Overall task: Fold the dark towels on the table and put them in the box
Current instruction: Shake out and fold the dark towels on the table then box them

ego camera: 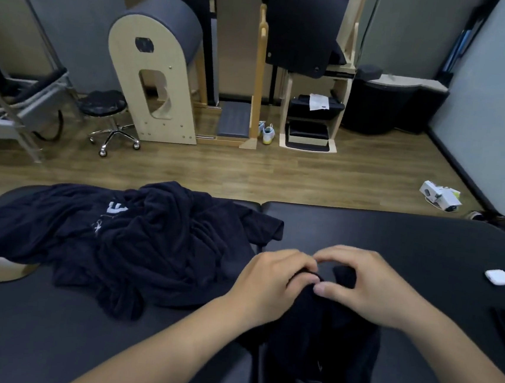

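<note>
On the black padded table point(410, 237), directly in front of the person, lies a dark navy cloth towel point(316, 345). It is bunched and rumpled, and its lower part spreads towards the near edge between the two forearms. Both hands meet at its far end. The left hand point(273, 281) has its fingers curled and pinches the upper edge of the towel between thumb and fingertips. The right hand point(368, 286) is curled the same way just beside it and grips the same edge, with its thumb lying on the cloth. The fingertips of the two hands almost touch. To the left, well apart from the hands, a loose heap of dark navy towels point(147, 243) with a white printed mark sprawls over the table and reaches its left side. A small white rounded case point(498, 277) sits on the table to the right. Beyond the table, on the wooden floor, stand a pale wooden arched barrel with a grey padded top point(155, 67), a black stool on chrome castors point(105, 106) and a pair of white shoes point(267, 132).
</note>
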Available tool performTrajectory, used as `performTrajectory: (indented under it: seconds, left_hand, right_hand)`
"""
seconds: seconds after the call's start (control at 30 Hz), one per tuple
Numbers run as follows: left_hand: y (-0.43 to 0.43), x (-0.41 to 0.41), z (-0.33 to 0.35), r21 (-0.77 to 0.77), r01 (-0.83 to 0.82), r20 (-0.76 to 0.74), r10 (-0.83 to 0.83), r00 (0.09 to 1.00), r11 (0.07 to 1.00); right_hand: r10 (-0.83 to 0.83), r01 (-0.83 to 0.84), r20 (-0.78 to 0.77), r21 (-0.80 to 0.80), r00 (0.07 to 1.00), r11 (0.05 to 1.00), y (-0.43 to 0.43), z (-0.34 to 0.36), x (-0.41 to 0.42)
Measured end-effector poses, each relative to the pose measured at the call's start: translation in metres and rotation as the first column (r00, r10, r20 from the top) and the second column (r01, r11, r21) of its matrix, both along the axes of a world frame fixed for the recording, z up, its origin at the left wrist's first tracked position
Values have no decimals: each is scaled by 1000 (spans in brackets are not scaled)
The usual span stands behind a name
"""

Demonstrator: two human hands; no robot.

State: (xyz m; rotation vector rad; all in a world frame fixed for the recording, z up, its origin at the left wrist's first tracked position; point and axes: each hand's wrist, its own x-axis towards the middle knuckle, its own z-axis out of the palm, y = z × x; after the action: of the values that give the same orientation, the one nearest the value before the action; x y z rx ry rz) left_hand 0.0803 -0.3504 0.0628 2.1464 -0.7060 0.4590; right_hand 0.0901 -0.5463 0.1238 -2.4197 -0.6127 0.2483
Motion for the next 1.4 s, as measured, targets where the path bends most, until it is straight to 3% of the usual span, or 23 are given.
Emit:
performTrajectory:
  seconds: [0.07,0.2,0.3,0.4,0.63,0.8,0.93,1.0,1.07,1.13,1.2,1.27,1.33,1.4]
  left_hand:
    - [0,2,8,-27,19,5,-19,1000,999]
    - [11,5,15,-32,-19,-39,17,999,999]
    - [18,4,8,65,-61,-78,66,995,996]
    - [29,3,-10,174,-107,42,101,994,979]
    - [72,11,-47,414,-229,315,97,944,881]
    - [106,20,-56,553,-281,277,145,950,784]
    - [113,25,-51,536,-241,195,159,968,809]
    - [100,27,-34,460,-184,107,151,983,869]
    - [76,30,-12,347,-74,5,77,997,935]
    - [44,30,10,240,47,-41,-38,998,970]
    - [14,28,26,176,110,-15,-110,994,978]
    - [-4,27,37,97,108,1,-108,994,989]
    - [-6,28,42,50,84,42,-86,995,995]
    - [2,28,40,97,75,45,-79,996,992]
  right_hand:
    - [46,-46,-10,38,999,998,10,-4,0]
    - [-12,11,40,28,999,1000,12,-4,7]
    - [-81,84,138,-18,987,996,3,2,16]
    - [-217,218,223,18,950,976,-16,13,26]
    - [-569,518,251,243,783,820,-65,46,33]
    - [-743,660,268,344,613,668,-122,48,47]
    - [-777,756,396,251,490,604,-230,21,90]
    - [-744,758,396,160,537,632,-213,27,81]
    - [-688,701,290,74,665,709,-127,62,46]
    - [-487,495,196,7,851,869,-63,65,22]
    - [-231,235,101,-24,968,972,-14,51,5]
    - [-78,78,42,-3,996,997,10,26,-1]
    - [-130,126,68,60,989,990,13,7,3]
    - [-185,175,135,86,973,981,8,-2,5]
